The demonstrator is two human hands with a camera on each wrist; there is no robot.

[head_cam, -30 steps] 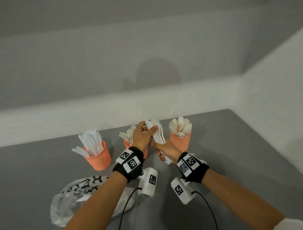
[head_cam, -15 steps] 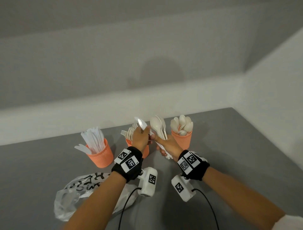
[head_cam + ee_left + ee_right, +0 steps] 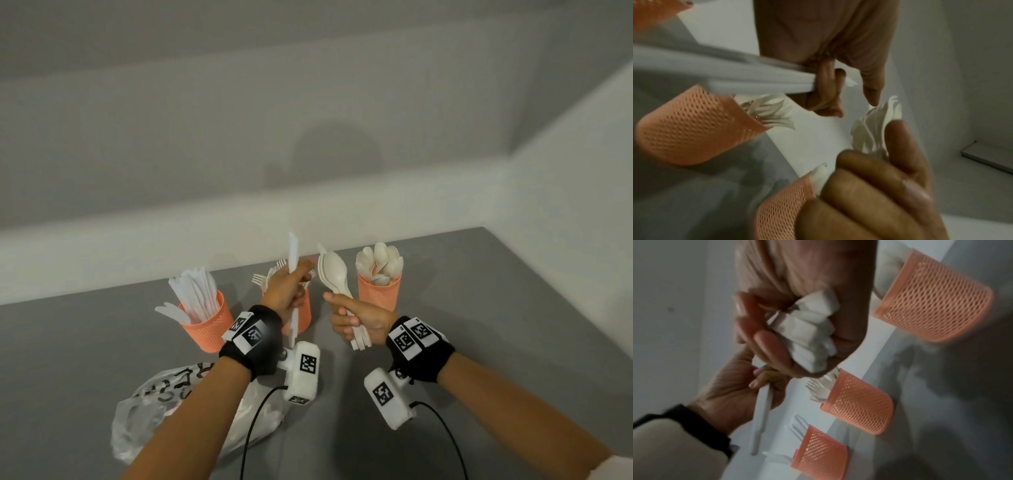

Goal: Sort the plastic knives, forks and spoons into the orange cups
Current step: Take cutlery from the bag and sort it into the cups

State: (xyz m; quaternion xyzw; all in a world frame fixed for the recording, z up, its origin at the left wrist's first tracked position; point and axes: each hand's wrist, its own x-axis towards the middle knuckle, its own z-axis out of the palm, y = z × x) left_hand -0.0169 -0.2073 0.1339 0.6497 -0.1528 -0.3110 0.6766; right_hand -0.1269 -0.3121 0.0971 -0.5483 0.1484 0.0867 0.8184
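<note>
a: where's the cutlery?
b: one white knife (image 3: 293, 270) upright, left hand (image 3: 286, 291) grip closed round its middle. right hand (image 3: 359, 318) grip clenched on a bundle of spoons (image 3: 334, 274), bowls up.
a: cups?
b: three orange mesh cups in a row on the grey bench (image 3: 479, 308): knife cup (image 3: 205, 322) far left, fork cup (image 3: 303, 315) behind the left hand, spoon cup (image 3: 379, 289) just right of the bundle.
a: else?
b: crumpled plastic bag (image 3: 144, 421) under the left forearm.
</note>
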